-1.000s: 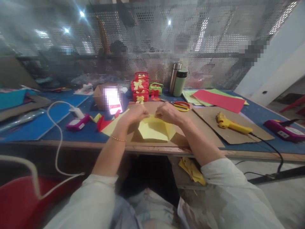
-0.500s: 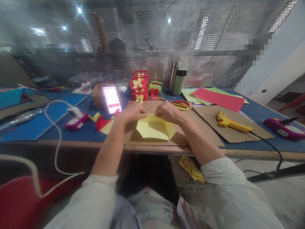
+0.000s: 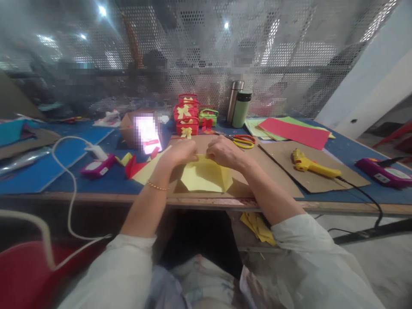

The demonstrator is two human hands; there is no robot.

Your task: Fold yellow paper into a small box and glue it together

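Note:
A sheet of yellow paper (image 3: 204,176) with a folded-up right side lies on the brown cardboard (image 3: 273,180) in front of me. My left hand (image 3: 183,152) pinches its far edge, fingers curled down. Close beside it, my right hand (image 3: 225,151) is closed on the same far edge. Fingertips of both hands are partly hidden behind the knuckles. More yellow paper (image 3: 146,174) and a red folded paper piece (image 3: 131,166) lie left of my left wrist. Beyond my right hand rest scissors (image 3: 243,141) with red and yellow handles.
Small red boxes (image 3: 186,112) with bows and a green box (image 3: 208,116) stand at the back, beside a green bottle (image 3: 241,110). A lit phone (image 3: 149,135) leans at left. The yellow glue gun (image 3: 317,166) lies right, its cord trailing over the table edge.
My hands stay closed at the far edge of the yellow paper; the left has shifted slightly. The paper's right side looks more upright and narrower. The whole view has turned a little.

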